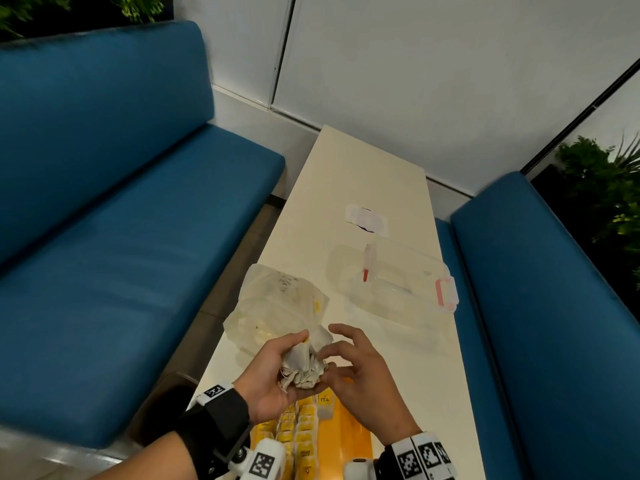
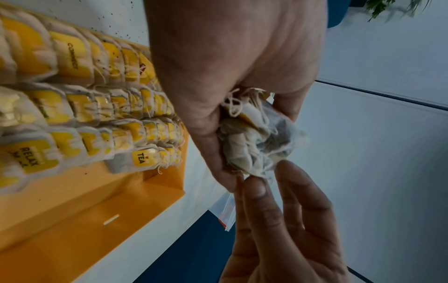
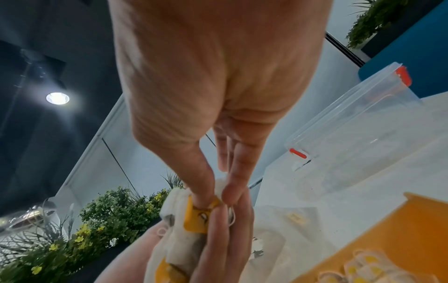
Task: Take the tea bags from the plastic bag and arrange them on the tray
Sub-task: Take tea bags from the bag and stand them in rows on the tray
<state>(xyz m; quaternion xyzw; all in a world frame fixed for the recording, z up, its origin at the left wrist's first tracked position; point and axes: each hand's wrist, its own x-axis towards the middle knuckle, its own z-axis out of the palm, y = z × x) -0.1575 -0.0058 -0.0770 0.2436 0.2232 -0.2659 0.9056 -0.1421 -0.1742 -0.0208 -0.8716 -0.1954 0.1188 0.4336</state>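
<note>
A crumpled bunch of tea bags (image 1: 302, 373) with strings and yellow tags sits in my left hand (image 1: 308, 356), whose fingers curl round it above the tray. My right hand (image 1: 328, 345) reaches in from the right. In the right wrist view its thumb and forefinger pinch one tea bag (image 3: 197, 220) at the yellow tag. The orange tray (image 1: 349, 434) lies at the table's near edge below both hands, with several rows of tea bags (image 2: 97, 114) standing in its left part. The plastic bag (image 1: 277, 303), crumpled and pale, lies just beyond my left hand with a few tea bags still visible inside.
A clear plastic container (image 1: 391, 285) with a pink latch lies on the narrow white table (image 1: 363, 174) to the right of the bag. A white packet (image 1: 367, 220) lies further back. Blue benches (image 1: 121, 237) flank the table, with plants behind them.
</note>
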